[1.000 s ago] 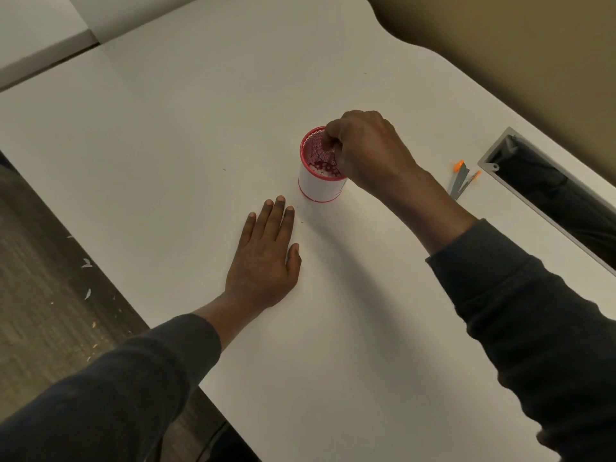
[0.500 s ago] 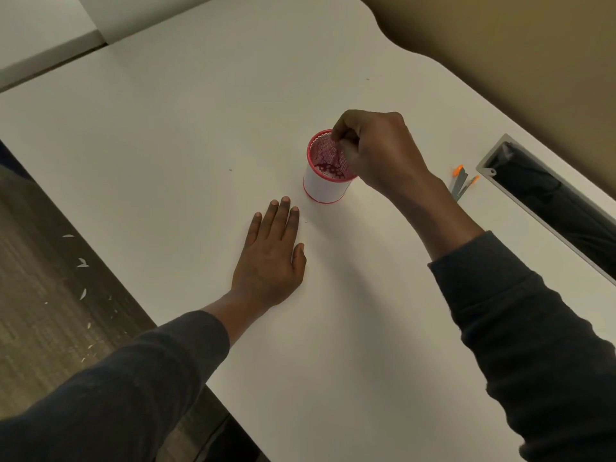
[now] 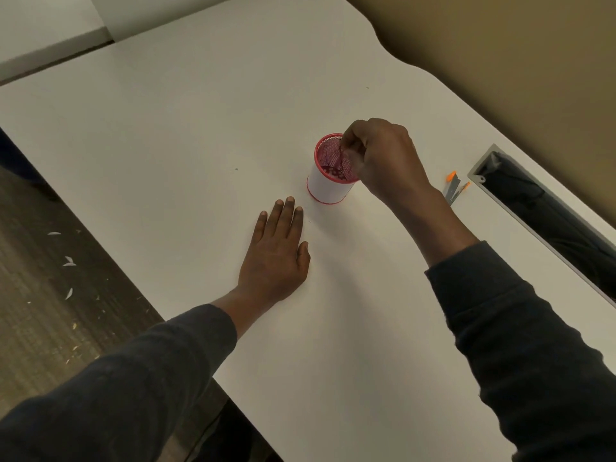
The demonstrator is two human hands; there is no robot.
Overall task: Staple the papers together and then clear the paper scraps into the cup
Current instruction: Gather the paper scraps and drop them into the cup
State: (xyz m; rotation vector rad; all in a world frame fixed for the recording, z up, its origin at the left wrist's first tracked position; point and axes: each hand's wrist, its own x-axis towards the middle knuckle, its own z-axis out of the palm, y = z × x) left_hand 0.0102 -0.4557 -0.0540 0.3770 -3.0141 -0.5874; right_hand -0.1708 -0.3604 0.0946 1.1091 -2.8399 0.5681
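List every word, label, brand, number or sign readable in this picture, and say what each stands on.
None: no text can be read anywhere in the head view.
The cup: plain white wall, red rim, no print shown.
The small grey and orange object by the cable slot: too small to show any marking.
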